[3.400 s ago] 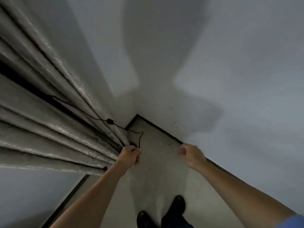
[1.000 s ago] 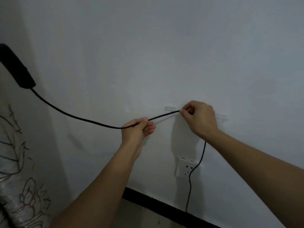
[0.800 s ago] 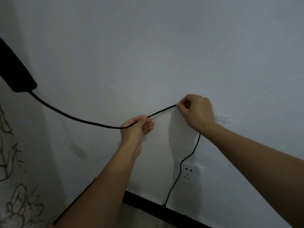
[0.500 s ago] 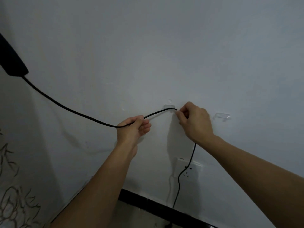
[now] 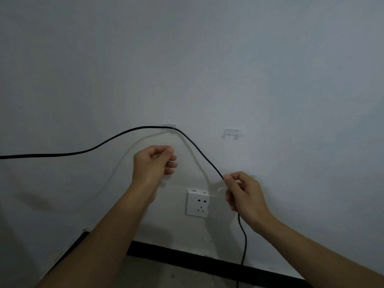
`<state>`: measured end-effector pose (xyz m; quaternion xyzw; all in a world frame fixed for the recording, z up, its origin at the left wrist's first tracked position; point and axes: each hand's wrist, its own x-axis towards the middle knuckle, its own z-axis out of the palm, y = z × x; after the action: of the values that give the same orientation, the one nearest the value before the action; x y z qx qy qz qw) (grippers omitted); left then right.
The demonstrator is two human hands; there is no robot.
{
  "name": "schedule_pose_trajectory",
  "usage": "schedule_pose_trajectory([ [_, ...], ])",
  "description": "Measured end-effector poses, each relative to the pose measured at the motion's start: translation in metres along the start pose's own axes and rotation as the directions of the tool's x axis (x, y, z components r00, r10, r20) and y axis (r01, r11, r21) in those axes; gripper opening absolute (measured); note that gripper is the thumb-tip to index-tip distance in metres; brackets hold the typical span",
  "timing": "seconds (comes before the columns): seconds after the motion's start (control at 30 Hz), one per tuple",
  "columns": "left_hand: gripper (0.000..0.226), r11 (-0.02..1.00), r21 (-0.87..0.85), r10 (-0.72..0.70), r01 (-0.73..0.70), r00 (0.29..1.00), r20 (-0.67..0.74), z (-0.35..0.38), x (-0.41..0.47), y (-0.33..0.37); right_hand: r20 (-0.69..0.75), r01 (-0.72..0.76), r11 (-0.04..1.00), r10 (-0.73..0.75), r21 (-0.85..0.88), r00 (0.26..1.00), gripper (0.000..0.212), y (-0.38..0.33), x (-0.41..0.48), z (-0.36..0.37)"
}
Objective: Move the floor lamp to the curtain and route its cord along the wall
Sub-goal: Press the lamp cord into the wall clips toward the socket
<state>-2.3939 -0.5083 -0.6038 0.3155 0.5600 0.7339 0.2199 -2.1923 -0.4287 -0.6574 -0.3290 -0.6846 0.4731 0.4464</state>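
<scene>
The lamp's thin black cord (image 5: 116, 136) runs from the left edge up to a clear wall clip (image 5: 168, 127), hangs over it, then slopes down to my right hand (image 5: 243, 193). That hand pinches the cord between thumb and fingers; the cord drops below it to the floor. My left hand (image 5: 154, 163) hovers under the clip, fingers curled loosely, touching no cord. The lamp and the curtain are out of view.
A second clear clip (image 5: 231, 134) sits on the white wall to the right, with nothing in it. A white socket (image 5: 197, 203) is mounted between my hands. A black skirting board (image 5: 187, 259) runs along the bottom of the wall above the grey floor.
The cord now rests on the left clip. My left hand has let go of it. My right hand has slid down the cord, lower and to the right.
</scene>
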Motion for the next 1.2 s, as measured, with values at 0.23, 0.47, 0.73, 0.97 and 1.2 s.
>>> schedule_pose_trajectory([
  [0.23,0.029,0.817,0.366,0.373,-0.445,0.893,0.253,0.053,-0.017,-0.003,-0.066,0.089,0.996,-0.089,-0.011,0.994,0.022,-0.026,0.015,-0.037],
  [0.47,0.023,0.541,0.667,0.467,-0.512,0.843,0.268,0.065,-0.024,-0.018,0.043,0.049,0.998,-0.048,-0.034,0.998,0.007,-0.05,0.026,-0.064],
  [0.73,0.022,0.692,0.631,0.429,-0.352,0.903,0.034,0.086,-0.022,-0.004,-0.195,0.296,0.938,-0.329,-0.18,0.924,0.012,-0.077,0.051,-0.078],
  [0.97,0.017,0.912,0.38,0.194,-0.152,0.978,-0.074,0.093,-0.018,-0.001,-0.286,0.341,0.902,-0.412,-0.266,0.865,0.007,-0.087,0.066,-0.055],
  [1.2,0.013,0.923,0.353,0.186,-0.155,0.981,-0.054,0.092,-0.016,-0.004,-0.329,0.302,0.886,-0.419,-0.352,0.846,0.006,-0.066,0.058,-0.058],
])
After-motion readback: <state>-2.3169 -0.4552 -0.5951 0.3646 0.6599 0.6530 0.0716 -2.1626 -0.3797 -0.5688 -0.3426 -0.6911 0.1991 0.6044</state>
